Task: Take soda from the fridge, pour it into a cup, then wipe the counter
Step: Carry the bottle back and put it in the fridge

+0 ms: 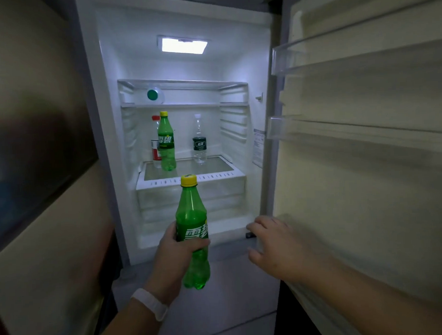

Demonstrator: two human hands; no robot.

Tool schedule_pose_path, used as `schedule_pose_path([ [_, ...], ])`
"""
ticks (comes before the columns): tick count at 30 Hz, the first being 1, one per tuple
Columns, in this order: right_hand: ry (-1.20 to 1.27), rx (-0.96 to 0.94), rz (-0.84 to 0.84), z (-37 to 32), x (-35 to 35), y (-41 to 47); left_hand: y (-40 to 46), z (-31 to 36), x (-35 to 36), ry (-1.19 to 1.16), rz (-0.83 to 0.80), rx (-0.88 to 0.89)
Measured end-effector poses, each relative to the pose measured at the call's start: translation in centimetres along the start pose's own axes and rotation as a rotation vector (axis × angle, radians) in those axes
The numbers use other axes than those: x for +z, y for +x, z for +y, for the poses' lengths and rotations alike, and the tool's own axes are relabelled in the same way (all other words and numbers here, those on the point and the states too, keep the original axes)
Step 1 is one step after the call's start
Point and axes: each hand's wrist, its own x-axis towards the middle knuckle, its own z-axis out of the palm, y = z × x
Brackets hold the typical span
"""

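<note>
Head view showed the left hand (173,251) wrapped around the middle of a green soda bottle (193,231), fingers closed over the label, the bottle upright with its yellow cap on, held out in front of the open fridge (183,133). The right hand (270,240) was spread wide and held nothing, reaching toward the lower inner edge of the fridge door (365,162). On the glass shelf (190,168) stood 1 more green bottle (166,144), with a red-capped bottle (156,142) just behind it and a clear water bottle (199,140) apart to the right. The soda seemed already fetched, so the step in hand was likely closing the door. Doing it well would mean keeping the bottle upright and unshaken, drawing it clear of the door's swing, and pushing the door fully closed
</note>
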Motion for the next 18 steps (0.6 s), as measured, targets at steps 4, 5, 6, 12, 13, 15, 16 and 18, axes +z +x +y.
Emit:
schedule_pose_path([
  [4, 0.038, -0.012, 0.019, 0.2, 0.9, 3.6, 3.9, 1.0, 0.5, 0.002, 0.027, 0.037],
  [5, 0.042, -0.023, 0.028, 0.4, 0.9, 4.8, 5.0, 1.4, 0.8, 0.0, 0.039, 0.053],
  [6, 0.054, -0.035, 0.035, 0.5, 0.9, 6.0, 6.0, 1.8, 1.0, 0.002, 0.051, 0.071],
  [12, 0.161, -0.067, 0.053, 0.9, 0.7, 13.5, 12.6, 5.2, 2.4, 0.056, 0.048, 0.193],
  [13, 0.174, -0.071, 0.057, 1.0, 0.7, 14.5, 13.9, 5.5, 2.5, 0.074, 0.055, 0.207],
  [15, 0.2, -0.086, 0.071, 1.2, 0.8, 16.2, 16.1, 6.1, 2.6, 0.101, 0.07, 0.224],
  [16, 0.211, -0.095, 0.081, 1.2, 0.8, 16.9, 17.1, 6.3, 2.6, 0.107, 0.079, 0.234],
  [18, 0.237, -0.112, 0.102, 1.2, 0.9, 18.1, 18.6, 6.7, 2.6, 0.104, 0.095, 0.249],
])
